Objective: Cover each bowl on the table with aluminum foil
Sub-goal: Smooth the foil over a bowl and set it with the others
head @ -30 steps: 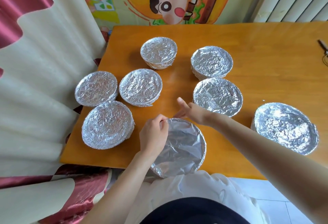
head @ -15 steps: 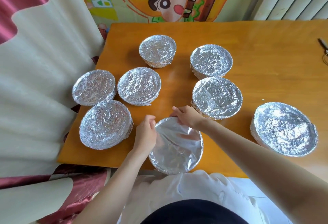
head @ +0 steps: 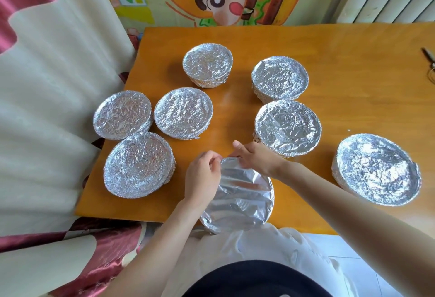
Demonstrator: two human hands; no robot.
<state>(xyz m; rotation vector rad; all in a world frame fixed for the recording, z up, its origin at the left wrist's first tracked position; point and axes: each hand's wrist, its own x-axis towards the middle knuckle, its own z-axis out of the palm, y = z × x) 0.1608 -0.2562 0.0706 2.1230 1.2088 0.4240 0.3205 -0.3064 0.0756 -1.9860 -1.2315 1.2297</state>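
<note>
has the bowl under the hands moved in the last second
No: the near bowl keeps its gap to the left bowl and still overhangs the table edge.

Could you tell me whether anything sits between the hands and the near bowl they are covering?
Nothing visible does: the left hand and right hand hold the foil at the near bowl's far rim.

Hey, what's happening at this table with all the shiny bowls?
A person is wrapping bowls in foil. Both hands work at the far rim of the nearest bowl, which sits at the orange wooden table's front edge. The left hand pinches its smooth silver foil sheet, and the right hand grips the foil beside it. Seven other round bowls on the table already wear crinkled foil covers.
</note>
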